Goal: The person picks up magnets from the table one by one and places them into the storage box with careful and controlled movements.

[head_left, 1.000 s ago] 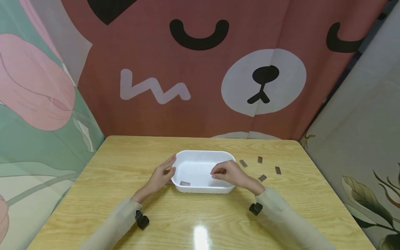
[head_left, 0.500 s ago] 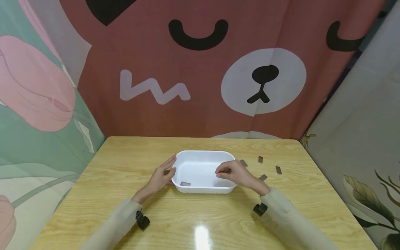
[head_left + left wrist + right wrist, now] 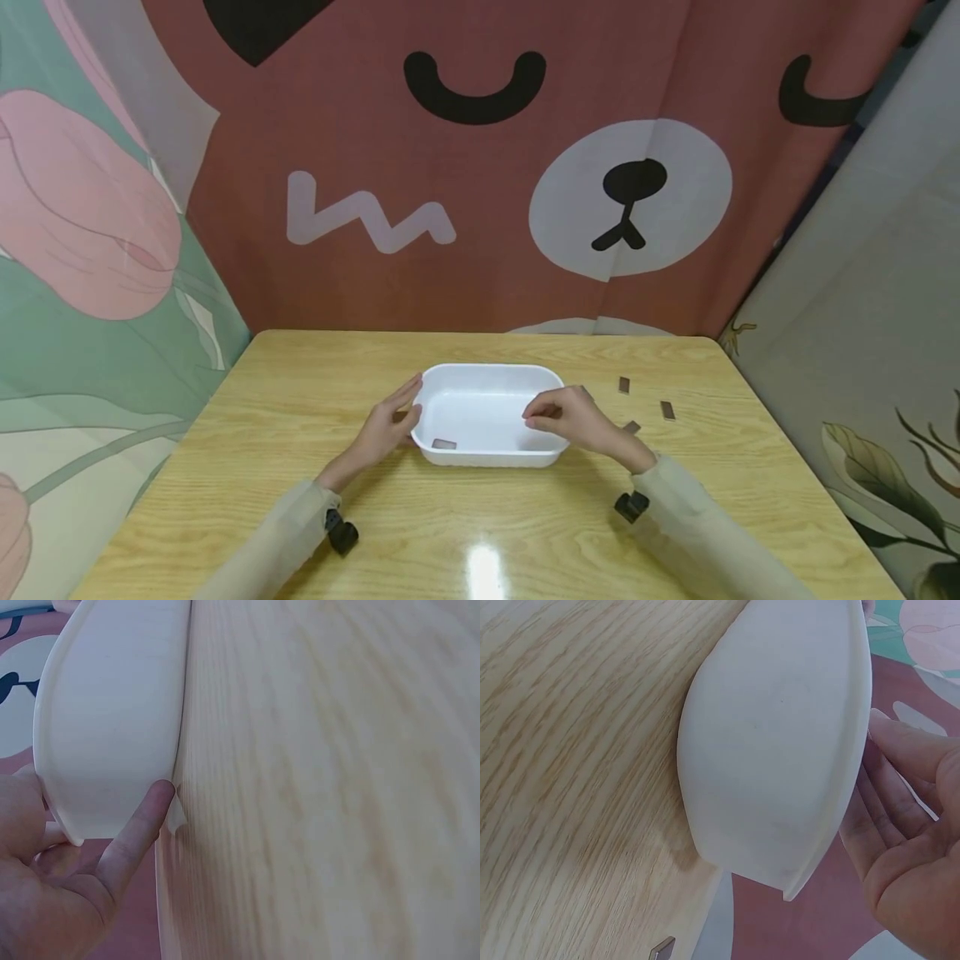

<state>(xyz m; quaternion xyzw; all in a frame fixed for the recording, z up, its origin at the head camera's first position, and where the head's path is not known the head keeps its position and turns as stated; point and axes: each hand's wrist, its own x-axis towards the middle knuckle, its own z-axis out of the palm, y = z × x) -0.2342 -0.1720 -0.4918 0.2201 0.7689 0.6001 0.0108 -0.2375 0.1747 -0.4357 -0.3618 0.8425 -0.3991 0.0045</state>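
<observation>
A white plastic tub (image 3: 487,457) sits on the wooden table, with one small dark rectangular tile (image 3: 444,444) lying inside at its near left. My left hand (image 3: 386,429) grips the tub's left end; in the left wrist view one finger (image 3: 139,832) lies along the outer wall down to the base, the others at the rim. My right hand (image 3: 573,419) reaches over the right rim, its fingers bent and thumb and forefinger tips close together inside the tub. In the right wrist view the tub wall (image 3: 772,742) hides those fingertips, so I cannot tell whether they hold anything.
Right of the tub lie several similar tiles: one farther back (image 3: 624,385), one at the far right (image 3: 667,410), one beside my right wrist (image 3: 632,427). Another is mostly covered by my right hand. A curtain with a bear print (image 3: 360,283) hangs behind the table.
My right hand has shifted slightly to the right over the tub, now covering most of one loose tile. The left hand and tub have stayed in place.
</observation>
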